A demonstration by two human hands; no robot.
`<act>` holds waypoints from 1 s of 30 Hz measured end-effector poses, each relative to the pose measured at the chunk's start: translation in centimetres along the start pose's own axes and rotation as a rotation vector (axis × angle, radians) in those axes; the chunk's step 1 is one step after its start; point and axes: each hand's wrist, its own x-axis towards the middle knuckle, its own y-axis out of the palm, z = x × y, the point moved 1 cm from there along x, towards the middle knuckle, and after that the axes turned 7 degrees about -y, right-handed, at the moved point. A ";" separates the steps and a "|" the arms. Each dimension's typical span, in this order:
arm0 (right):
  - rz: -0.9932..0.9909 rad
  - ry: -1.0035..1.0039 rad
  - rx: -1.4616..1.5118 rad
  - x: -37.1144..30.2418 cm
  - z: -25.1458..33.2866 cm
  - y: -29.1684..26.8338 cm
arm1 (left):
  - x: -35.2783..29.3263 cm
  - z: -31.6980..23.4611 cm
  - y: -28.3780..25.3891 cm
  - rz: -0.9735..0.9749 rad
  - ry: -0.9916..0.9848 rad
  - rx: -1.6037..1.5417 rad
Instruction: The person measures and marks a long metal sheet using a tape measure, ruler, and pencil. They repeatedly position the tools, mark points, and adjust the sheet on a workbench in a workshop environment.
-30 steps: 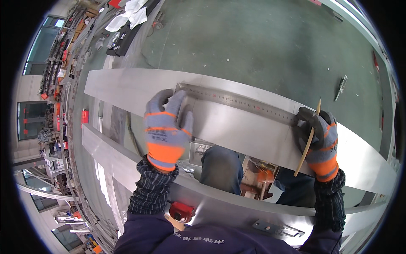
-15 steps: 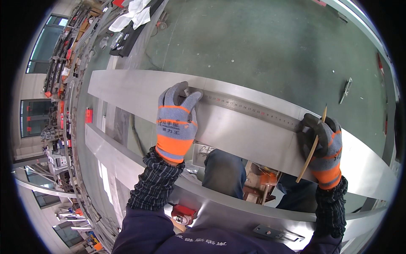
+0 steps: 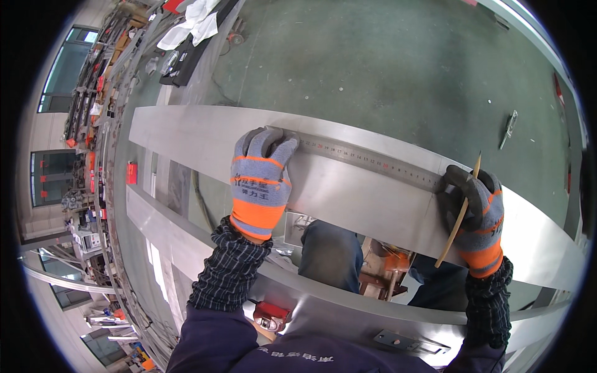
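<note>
A steel ruler (image 3: 367,160) lies flat along a wide silvery metal profile (image 3: 348,193) that runs across in front of me. My left hand (image 3: 261,165), in a grey and orange glove, has its fingers curled over the ruler's left end and hides that end. At the other end my right hand (image 3: 476,199), gloved alike, rests by the ruler with its fingers bent. Between those fingers sits a slim yellowish pencil (image 3: 460,227), its tip pointing up and away from me.
Nearer me runs a second metal profile (image 3: 348,301) with a slotted lock plate (image 3: 411,341) in it. A red tool (image 3: 272,316) lies by my left forearm. On the green floor (image 3: 373,68) beyond is a utility knife (image 3: 509,129). White cloth (image 3: 191,25) lies at the far left.
My left fingers have closed down further over the ruler's left end. My right hand and the pencil stay almost where they were.
</note>
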 end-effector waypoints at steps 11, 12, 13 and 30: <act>-0.048 -0.033 0.011 -0.1 -0.5 0.4 | 0.1 -1.2 -0.8 0.088 -0.055 0.037; -0.045 -0.020 0.018 -0.3 -0.6 0.4 | 0.0 -1.3 -0.7 0.098 -0.067 0.024; -0.038 -0.004 0.020 -0.6 -0.7 0.2 | -0.1 -1.5 -0.6 0.109 -0.081 0.012; -0.025 0.012 -0.003 -0.2 -0.6 0.3 | -0.3 -0.7 0.0 0.083 -0.055 0.030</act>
